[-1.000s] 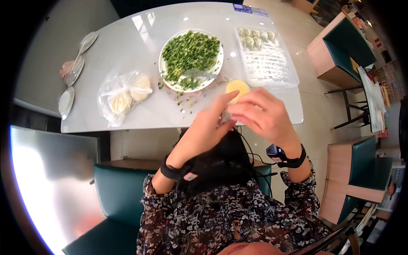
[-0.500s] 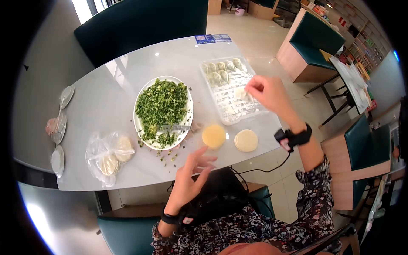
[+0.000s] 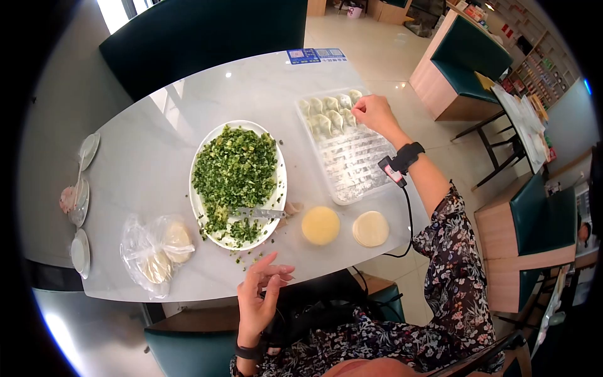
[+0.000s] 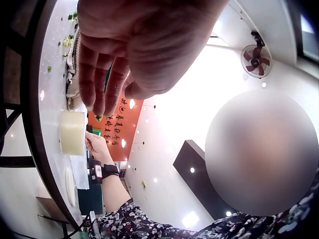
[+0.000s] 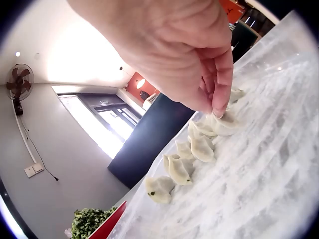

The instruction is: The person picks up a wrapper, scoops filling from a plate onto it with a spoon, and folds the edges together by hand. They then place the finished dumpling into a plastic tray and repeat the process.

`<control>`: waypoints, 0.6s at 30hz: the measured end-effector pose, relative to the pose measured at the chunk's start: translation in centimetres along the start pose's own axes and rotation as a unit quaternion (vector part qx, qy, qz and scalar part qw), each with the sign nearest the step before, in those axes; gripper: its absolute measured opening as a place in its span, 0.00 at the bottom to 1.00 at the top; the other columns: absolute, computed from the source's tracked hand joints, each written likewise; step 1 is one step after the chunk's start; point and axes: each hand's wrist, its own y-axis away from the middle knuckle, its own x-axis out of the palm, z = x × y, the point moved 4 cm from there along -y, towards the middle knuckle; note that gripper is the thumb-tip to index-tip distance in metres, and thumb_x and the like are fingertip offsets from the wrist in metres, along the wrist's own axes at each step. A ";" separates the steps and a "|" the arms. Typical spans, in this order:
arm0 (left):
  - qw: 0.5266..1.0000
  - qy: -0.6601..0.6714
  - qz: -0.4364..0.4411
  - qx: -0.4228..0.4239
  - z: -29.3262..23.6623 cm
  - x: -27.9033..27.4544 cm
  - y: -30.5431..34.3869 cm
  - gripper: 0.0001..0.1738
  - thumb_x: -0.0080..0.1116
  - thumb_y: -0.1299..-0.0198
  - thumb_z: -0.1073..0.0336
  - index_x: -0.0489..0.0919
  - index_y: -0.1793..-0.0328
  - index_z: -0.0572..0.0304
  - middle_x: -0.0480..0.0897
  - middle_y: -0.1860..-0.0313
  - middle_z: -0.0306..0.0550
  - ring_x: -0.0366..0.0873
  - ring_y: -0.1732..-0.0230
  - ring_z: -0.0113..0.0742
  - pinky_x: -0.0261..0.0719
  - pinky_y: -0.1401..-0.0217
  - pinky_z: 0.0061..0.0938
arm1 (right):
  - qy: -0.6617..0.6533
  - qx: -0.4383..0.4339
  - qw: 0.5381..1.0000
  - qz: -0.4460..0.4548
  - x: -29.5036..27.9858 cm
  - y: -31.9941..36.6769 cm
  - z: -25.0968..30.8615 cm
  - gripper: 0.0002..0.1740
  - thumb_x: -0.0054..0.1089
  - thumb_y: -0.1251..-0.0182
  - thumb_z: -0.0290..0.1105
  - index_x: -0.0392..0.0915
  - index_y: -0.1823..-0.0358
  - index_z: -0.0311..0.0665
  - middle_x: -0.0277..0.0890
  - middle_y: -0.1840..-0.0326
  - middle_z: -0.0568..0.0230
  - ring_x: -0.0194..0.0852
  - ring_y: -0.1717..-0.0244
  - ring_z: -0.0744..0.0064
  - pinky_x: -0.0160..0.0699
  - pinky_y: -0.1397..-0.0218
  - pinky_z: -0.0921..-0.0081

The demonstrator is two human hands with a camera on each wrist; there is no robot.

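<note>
My right hand is over the far right part of the clear plastic tray. Its thumb and fingers pinch the top of a white dumpling, which sits on the floured tray at the end of the second row. Several pleated dumplings stand in two rows at the tray's far end. Near the table's front edge my left hand hovers with loosely bent fingers and holds nothing. Beyond it is a round pale-yellow tub, and right of that lies a stack of round dough wrappers.
Chopped greens fill a white oval plate, with a flat metal blade lying in them. A plastic bag of dough lies front left. Small dishes line the left edge. A cable trails from the right wrist.
My right hand left the left hand, carried the dumpling over the tray, and then moved farther back beside the second row. The left hand drew back toward the body. The head view shifted.
</note>
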 end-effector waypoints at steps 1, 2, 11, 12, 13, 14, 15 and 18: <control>1.000 -0.001 -0.004 -0.001 0.1 0.0 -0.1 0.22 0.50 0.22 0.70 0.68 0.25 0.66 0.88 0.50 0.56 0.87 0.55 0.37 0.85 0.50 0.27 | -0.008 -0.001 1.000 0.011 0.2 0.1 -0.2 0.11 0.67 0.38 0.35 0.88 0.65 0.35 0.86 0.70 0.51 0.87 0.66 0.50 0.85 0.55 0.60; 1.000 -0.001 -0.009 -0.001 0.1 0.0 -0.2 0.22 0.50 0.22 0.69 0.69 0.26 0.66 0.88 0.50 0.56 0.87 0.55 0.37 0.85 0.51 0.27 | -0.008 -0.001 1.000 0.012 0.1 0.1 -0.3 0.11 0.67 0.38 0.35 0.88 0.65 0.35 0.86 0.70 0.51 0.87 0.66 0.50 0.85 0.55 0.60; 0.999 0.014 -0.038 0.011 -0.3 0.8 0.3 0.21 0.47 0.21 0.70 0.68 0.26 0.70 0.87 0.52 0.53 0.83 0.60 0.32 0.83 0.53 0.26 | -0.008 -0.028 0.994 0.104 -11.6 13.7 9.4 0.10 0.64 0.31 0.38 0.86 0.60 0.40 0.83 0.73 0.55 0.80 0.73 0.53 0.77 0.66 0.63; 0.998 0.032 -0.055 0.018 -0.6 1.1 0.7 0.20 0.46 0.21 0.71 0.68 0.27 0.70 0.86 0.53 0.53 0.83 0.60 0.32 0.83 0.54 0.25 | -0.006 -0.042 0.990 0.134 -10.9 18.4 8.9 0.09 0.65 0.32 0.38 0.85 0.61 0.40 0.83 0.74 0.57 0.79 0.74 0.54 0.76 0.66 0.64; 0.997 0.049 -0.059 0.009 -0.5 1.2 1.1 0.19 0.46 0.21 0.72 0.68 0.27 0.69 0.87 0.53 0.52 0.84 0.58 0.31 0.82 0.50 0.24 | -0.002 -0.068 0.987 0.148 -10.5 21.3 9.3 0.09 0.66 0.32 0.38 0.84 0.62 0.39 0.82 0.75 0.59 0.78 0.75 0.55 0.75 0.67 0.65; 0.997 0.050 -0.058 0.013 -0.5 1.0 0.7 0.19 0.46 0.20 0.71 0.69 0.28 0.69 0.87 0.53 0.52 0.84 0.58 0.31 0.82 0.51 0.24 | 0.034 0.024 0.976 0.215 -10.4 21.7 9.0 0.11 0.67 0.32 0.38 0.83 0.60 0.38 0.85 0.66 0.62 0.81 0.68 0.57 0.77 0.62 0.65; 0.996 0.058 -0.060 0.009 -0.4 1.5 1.5 0.18 0.45 0.20 0.71 0.69 0.28 0.69 0.87 0.53 0.52 0.84 0.58 0.31 0.82 0.51 0.24 | 0.036 0.026 0.974 0.224 -9.6 23.7 8.6 0.11 0.67 0.32 0.38 0.83 0.60 0.38 0.85 0.66 0.62 0.81 0.68 0.57 0.77 0.62 0.65; 0.995 0.076 -0.050 0.030 -0.6 2.8 2.2 0.18 0.46 0.20 0.71 0.70 0.29 0.69 0.87 0.53 0.52 0.84 0.59 0.30 0.82 0.53 0.23 | 0.078 -0.069 0.994 -0.025 -4.8 28.6 6.5 0.17 0.66 0.31 0.38 0.82 0.45 0.38 0.80 0.39 0.62 0.76 0.40 0.58 0.81 0.45 0.64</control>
